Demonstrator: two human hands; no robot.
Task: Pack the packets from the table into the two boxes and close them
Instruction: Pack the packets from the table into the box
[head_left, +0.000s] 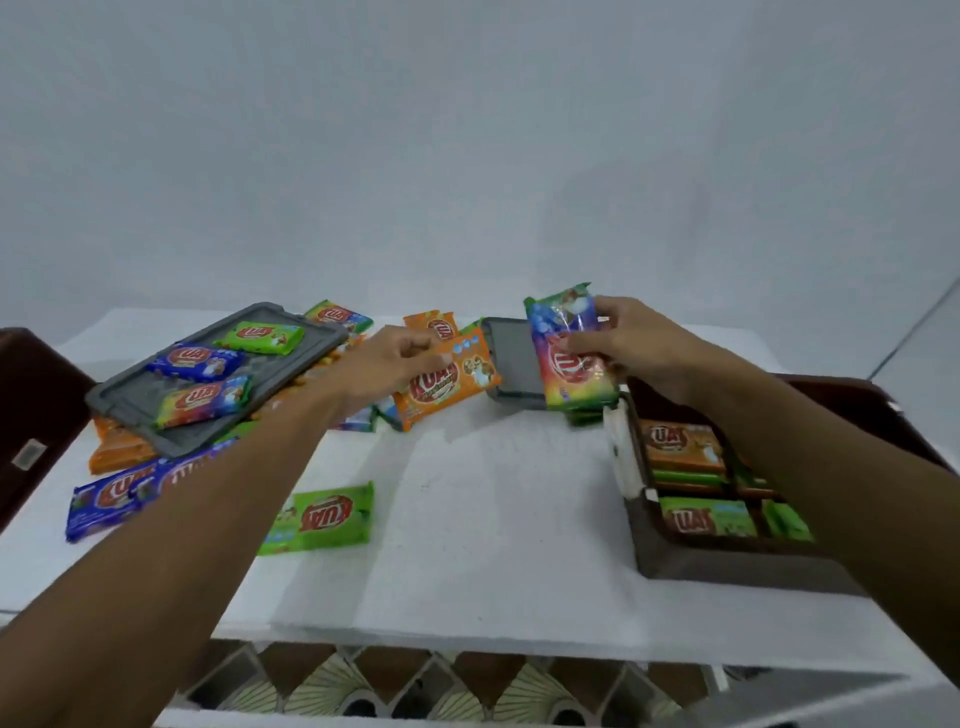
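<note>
Forearms stretch over the white table (493, 545), where the job looks about half done: the brown box (727, 566) at lower right stands open and partly filled, a second brown box (36, 415) at the left edge hides its inside, a grey lid (130, 389) at upper left bears three packets, and many more lie loose. Beside the filled box's far corner the right hand (639, 348) grips a multicoloured packet stack (566, 358); the left hand (384, 369) pinches an orange packet (452, 382) at frame centre

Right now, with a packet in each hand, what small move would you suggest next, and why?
Probably bring the right hand down and toward you, setting its rainbow packet into the open brown box: the hand hovers just beyond the box's far end. The left hand, gripping an orange packet, could follow.
</note>
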